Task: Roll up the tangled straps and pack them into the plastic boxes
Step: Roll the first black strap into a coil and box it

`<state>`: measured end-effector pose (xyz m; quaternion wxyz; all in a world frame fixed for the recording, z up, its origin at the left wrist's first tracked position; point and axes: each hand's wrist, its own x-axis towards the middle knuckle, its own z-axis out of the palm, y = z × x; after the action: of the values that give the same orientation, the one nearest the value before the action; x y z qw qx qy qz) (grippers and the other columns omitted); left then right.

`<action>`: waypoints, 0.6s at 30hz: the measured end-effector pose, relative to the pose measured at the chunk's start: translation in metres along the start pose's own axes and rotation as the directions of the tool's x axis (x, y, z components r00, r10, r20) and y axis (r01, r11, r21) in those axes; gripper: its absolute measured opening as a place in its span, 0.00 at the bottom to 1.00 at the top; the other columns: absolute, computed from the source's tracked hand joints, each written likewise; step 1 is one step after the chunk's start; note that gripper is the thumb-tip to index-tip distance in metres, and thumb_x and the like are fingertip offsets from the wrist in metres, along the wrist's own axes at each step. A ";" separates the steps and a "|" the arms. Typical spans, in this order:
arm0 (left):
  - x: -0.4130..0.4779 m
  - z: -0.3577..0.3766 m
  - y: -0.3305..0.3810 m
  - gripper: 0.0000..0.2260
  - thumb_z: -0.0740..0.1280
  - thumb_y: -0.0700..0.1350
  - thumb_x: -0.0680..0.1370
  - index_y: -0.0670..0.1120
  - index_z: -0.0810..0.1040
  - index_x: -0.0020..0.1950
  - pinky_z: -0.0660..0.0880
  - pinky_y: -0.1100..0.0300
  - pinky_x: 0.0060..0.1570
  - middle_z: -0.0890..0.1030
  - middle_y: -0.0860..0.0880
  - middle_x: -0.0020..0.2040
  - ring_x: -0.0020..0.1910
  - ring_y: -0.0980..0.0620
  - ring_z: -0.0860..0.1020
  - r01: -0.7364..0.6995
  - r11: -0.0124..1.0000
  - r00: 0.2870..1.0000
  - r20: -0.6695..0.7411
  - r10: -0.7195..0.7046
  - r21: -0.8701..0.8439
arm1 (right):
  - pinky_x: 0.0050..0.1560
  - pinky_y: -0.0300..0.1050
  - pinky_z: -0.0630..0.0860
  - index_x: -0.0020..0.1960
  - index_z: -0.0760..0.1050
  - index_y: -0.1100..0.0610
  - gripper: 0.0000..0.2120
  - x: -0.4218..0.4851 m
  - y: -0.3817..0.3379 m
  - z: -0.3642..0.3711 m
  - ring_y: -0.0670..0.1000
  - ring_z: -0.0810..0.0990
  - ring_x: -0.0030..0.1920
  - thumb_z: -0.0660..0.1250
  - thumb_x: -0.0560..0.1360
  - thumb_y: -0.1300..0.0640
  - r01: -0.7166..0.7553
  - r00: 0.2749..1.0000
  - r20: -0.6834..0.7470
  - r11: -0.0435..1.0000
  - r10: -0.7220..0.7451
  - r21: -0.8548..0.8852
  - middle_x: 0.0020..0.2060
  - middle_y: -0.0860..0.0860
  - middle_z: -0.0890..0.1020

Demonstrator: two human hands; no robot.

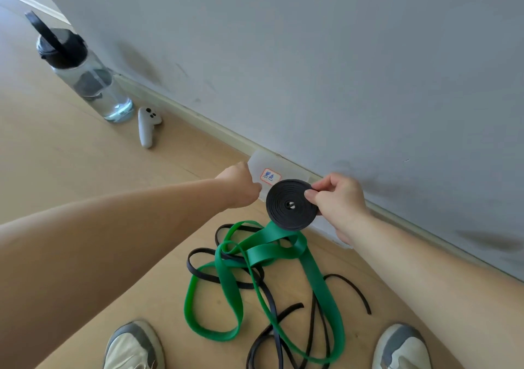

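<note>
Nearest: left shoe (133,346) and right shoe (402,346), two in all. Between them lies one green strap (255,258), tangled with loose black strap (269,292); number of black lengths unclear. Left hand (241,187) touches the left edge of the labelled plastic box (259,164); fingers hidden, grip cannot be told. One box is certain. One rolled black coil (290,205), flat face to camera, hangs just right of the box label. Right hand (337,198) pinches the coil's right rim. Judgement: left hand is nearer the box; the coil goes leftward into it.

Coiled black strap (291,204) near labelled plastic box (258,164)
</note>
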<state>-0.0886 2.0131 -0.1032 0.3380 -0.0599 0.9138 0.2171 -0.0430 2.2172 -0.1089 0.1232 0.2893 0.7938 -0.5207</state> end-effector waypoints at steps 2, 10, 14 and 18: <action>0.020 0.012 -0.010 0.28 0.62 0.54 0.84 0.41 0.60 0.79 0.72 0.54 0.43 0.73 0.41 0.70 0.52 0.44 0.73 0.071 0.993 0.996 -0.044 -0.075 -0.095 | 0.54 0.64 0.83 0.39 0.80 0.54 0.09 0.016 0.015 0.008 0.61 0.85 0.49 0.77 0.71 0.64 -0.027 1.000 -0.008 0.999 0.027 0.023 0.41 0.53 0.85; 0.061 0.067 -0.023 0.26 0.70 0.57 0.80 0.44 0.67 0.70 0.86 0.53 0.43 0.80 0.42 0.56 0.46 0.46 0.86 0.250 0.662 0.958 0.083 -0.274 -0.707 | 0.52 0.53 0.85 0.45 0.79 0.60 0.06 0.039 0.070 0.016 0.59 0.86 0.51 0.75 0.75 0.67 -0.138 0.989 -0.023 0.966 0.146 0.221 0.47 0.57 0.86; 0.063 0.085 -0.007 0.20 0.72 0.47 0.80 0.41 0.69 0.66 0.86 0.54 0.38 0.84 0.38 0.50 0.41 0.45 0.87 0.216 0.494 0.957 0.083 -0.277 -0.842 | 0.46 0.47 0.82 0.45 0.78 0.60 0.06 0.039 0.084 0.005 0.57 0.85 0.48 0.73 0.76 0.68 -0.167 0.984 -0.022 0.950 0.179 0.266 0.45 0.55 0.86; 0.037 0.100 0.001 0.14 0.70 0.43 0.82 0.42 0.68 0.61 0.85 0.56 0.34 0.85 0.39 0.45 0.36 0.47 0.87 0.248 0.433 0.944 0.117 -0.308 -0.866 | 0.52 0.51 0.83 0.45 0.79 0.61 0.06 0.030 0.093 -0.009 0.55 0.84 0.47 0.73 0.75 0.68 -0.188 0.980 -0.018 0.957 0.197 0.220 0.44 0.55 0.86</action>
<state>-0.0576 2.0588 -0.1948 0.2643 -0.3786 0.6633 0.5889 -0.0113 2.2622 -0.1907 0.1249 0.3873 0.7024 -0.5840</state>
